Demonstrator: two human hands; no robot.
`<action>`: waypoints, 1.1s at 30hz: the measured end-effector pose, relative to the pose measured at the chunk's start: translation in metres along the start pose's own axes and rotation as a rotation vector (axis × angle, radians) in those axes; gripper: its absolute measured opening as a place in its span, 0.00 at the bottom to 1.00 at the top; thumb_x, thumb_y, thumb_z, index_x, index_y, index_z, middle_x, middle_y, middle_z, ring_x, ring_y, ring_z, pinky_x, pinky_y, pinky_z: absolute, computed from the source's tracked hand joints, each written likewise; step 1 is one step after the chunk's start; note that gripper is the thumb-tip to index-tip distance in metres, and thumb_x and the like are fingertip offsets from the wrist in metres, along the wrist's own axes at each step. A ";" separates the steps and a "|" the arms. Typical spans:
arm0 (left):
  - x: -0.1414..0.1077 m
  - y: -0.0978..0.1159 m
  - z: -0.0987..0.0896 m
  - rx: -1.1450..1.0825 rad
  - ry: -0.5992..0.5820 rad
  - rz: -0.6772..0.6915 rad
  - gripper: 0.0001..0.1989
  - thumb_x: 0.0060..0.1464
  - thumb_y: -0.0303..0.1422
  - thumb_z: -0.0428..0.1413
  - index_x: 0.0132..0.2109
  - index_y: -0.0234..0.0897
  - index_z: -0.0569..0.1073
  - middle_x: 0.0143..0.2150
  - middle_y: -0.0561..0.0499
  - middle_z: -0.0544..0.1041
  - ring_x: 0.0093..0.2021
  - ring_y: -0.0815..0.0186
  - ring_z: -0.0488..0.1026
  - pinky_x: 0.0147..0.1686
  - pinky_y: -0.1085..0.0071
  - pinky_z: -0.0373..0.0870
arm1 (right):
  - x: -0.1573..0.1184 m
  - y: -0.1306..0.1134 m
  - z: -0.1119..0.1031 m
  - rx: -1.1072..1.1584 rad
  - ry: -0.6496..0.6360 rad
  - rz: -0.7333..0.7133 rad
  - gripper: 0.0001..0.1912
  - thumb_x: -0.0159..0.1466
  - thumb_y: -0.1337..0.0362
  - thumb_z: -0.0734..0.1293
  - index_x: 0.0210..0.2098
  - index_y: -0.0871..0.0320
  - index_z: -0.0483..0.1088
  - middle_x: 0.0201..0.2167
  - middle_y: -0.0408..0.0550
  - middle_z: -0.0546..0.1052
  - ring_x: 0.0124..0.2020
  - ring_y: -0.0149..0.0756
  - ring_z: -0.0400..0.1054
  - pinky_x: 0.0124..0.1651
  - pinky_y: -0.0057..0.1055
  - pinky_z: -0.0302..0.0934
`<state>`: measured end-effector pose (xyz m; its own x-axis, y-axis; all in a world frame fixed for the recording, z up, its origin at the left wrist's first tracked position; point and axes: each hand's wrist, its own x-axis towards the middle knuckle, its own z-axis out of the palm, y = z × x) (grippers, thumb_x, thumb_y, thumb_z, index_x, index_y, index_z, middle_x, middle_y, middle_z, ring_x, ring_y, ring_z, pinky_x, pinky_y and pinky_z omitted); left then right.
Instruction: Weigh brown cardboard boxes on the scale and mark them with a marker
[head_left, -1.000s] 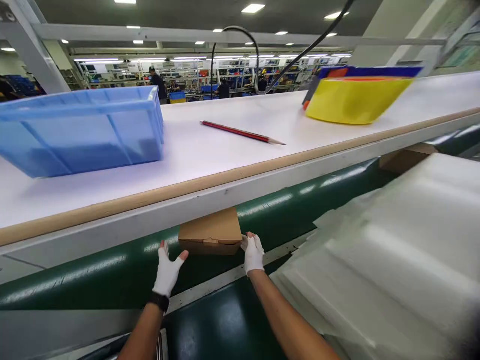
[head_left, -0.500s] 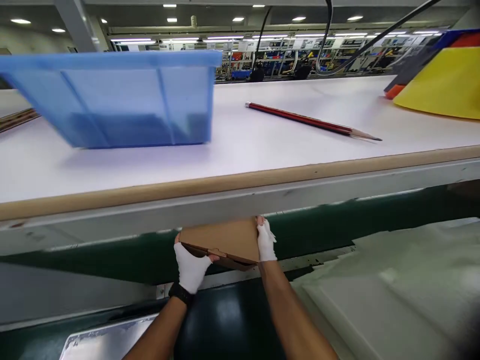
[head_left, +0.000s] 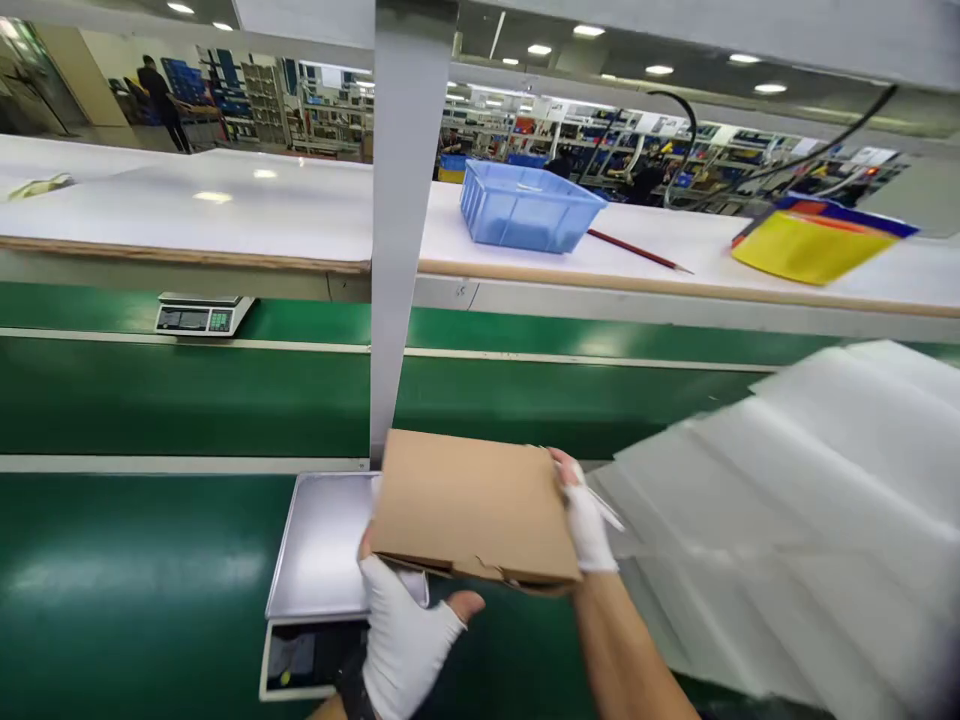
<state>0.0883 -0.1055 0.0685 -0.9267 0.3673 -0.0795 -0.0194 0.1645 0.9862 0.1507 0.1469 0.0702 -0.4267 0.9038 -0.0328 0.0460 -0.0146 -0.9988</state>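
A brown cardboard box [head_left: 474, 505], its lid closed with a tab at the near edge, is held up in front of me. My left hand [head_left: 409, 630], in a white fingerless glove, grips its near left corner, the thumb sticking out below the front edge. At the box's right side, my right hand [head_left: 586, 515], gloved the same way, clasps the edge; its fingers are partly hidden. Behind and left of the box lies a weighing scale with a metal pan [head_left: 322, 545], partly covered by the box and my left hand.
Green belt surface [head_left: 112, 580] runs beneath. White foam sheets [head_left: 810, 520] are piled at right. A grey post [head_left: 401, 220] rises behind the box. On the shelf sit a blue bin [head_left: 529, 210], a pencil [head_left: 641, 250] and a yellow folder [head_left: 817, 250]. Another scale [head_left: 201, 315] stands farther back.
My view has pulled back and turned left. Both hands have brought the cardboard box out from beneath the shelf edge, nearer to me and beside the scale.
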 end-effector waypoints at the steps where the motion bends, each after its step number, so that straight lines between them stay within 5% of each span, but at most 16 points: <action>1: -0.005 -0.002 -0.021 0.042 0.058 0.019 0.61 0.38 0.48 0.69 0.67 0.40 0.38 0.66 0.33 0.55 0.64 0.49 0.61 0.65 0.53 0.59 | -0.008 0.004 0.023 0.048 -0.074 0.013 0.27 0.59 0.43 0.64 0.49 0.54 0.69 0.48 0.49 0.73 0.47 0.44 0.69 0.43 0.35 0.68; 5: -0.010 -0.016 -0.103 0.131 0.204 0.073 0.42 0.56 0.52 0.54 0.68 0.38 0.45 0.66 0.36 0.58 0.63 0.53 0.62 0.66 0.56 0.57 | -0.028 0.022 0.112 0.117 -0.256 0.021 0.28 0.61 0.42 0.64 0.50 0.57 0.69 0.48 0.49 0.73 0.48 0.42 0.67 0.46 0.35 0.66; 8: 0.003 -0.040 -0.162 0.002 0.247 0.034 0.31 0.62 0.54 0.44 0.62 0.37 0.59 0.61 0.39 0.66 0.59 0.57 0.67 0.62 0.60 0.62 | -0.035 0.031 0.150 0.086 -0.215 0.012 0.29 0.63 0.41 0.60 0.51 0.57 0.68 0.48 0.50 0.74 0.48 0.41 0.69 0.48 0.35 0.65; 12: 0.025 -0.108 -0.231 0.047 0.375 -0.156 0.28 0.62 0.54 0.41 0.52 0.35 0.66 0.57 0.37 0.71 0.58 0.55 0.68 0.61 0.58 0.62 | -0.053 0.058 0.136 -0.103 -0.064 0.064 0.25 0.64 0.46 0.58 0.47 0.58 0.69 0.44 0.53 0.76 0.46 0.42 0.70 0.48 0.36 0.64; 16: 0.016 -0.197 -0.275 0.487 0.163 -0.470 0.22 0.60 0.51 0.43 0.43 0.37 0.70 0.48 0.38 0.76 0.53 0.48 0.71 0.57 0.56 0.63 | -0.113 0.103 0.079 -0.270 -0.002 0.116 0.15 0.56 0.52 0.65 0.33 0.57 0.70 0.35 0.53 0.76 0.46 0.48 0.70 0.52 0.42 0.62; 20: -0.002 -0.242 -0.293 0.570 0.149 -0.469 0.18 0.57 0.49 0.48 0.40 0.41 0.71 0.42 0.45 0.78 0.47 0.51 0.74 0.50 0.61 0.67 | -0.193 0.158 0.029 -0.409 0.028 0.141 0.13 0.50 0.54 0.67 0.31 0.56 0.71 0.36 0.56 0.77 0.48 0.53 0.70 0.57 0.45 0.59; 24: 0.003 -0.232 -0.296 0.629 0.070 -0.448 0.19 0.58 0.51 0.46 0.39 0.40 0.70 0.42 0.44 0.78 0.47 0.51 0.73 0.49 0.62 0.66 | -0.236 0.199 0.007 -0.559 -0.079 0.071 0.20 0.55 0.49 0.63 0.36 0.59 0.73 0.41 0.58 0.78 0.47 0.53 0.70 0.57 0.46 0.60; 29: 0.025 -0.214 -0.286 0.646 -0.017 -0.473 0.21 0.58 0.50 0.45 0.42 0.38 0.70 0.44 0.40 0.77 0.48 0.48 0.72 0.52 0.56 0.65 | -0.210 0.189 0.010 -0.502 -0.075 0.202 0.30 0.62 0.43 0.57 0.48 0.61 0.71 0.36 0.53 0.78 0.37 0.44 0.72 0.44 0.39 0.66; 33: 0.036 -0.193 -0.270 0.548 -0.012 -0.407 0.20 0.58 0.47 0.48 0.45 0.37 0.71 0.48 0.41 0.77 0.50 0.53 0.72 0.54 0.59 0.65 | -0.161 0.138 0.022 -0.439 -0.049 0.208 0.33 0.60 0.36 0.56 0.36 0.61 0.74 0.23 0.48 0.73 0.23 0.38 0.65 0.26 0.32 0.59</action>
<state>-0.0423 -0.3715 -0.0851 -0.8813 0.1876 -0.4337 -0.1699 0.7305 0.6614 0.2057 -0.0106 -0.0630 -0.4098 0.8795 -0.2420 0.5065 -0.0013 -0.8623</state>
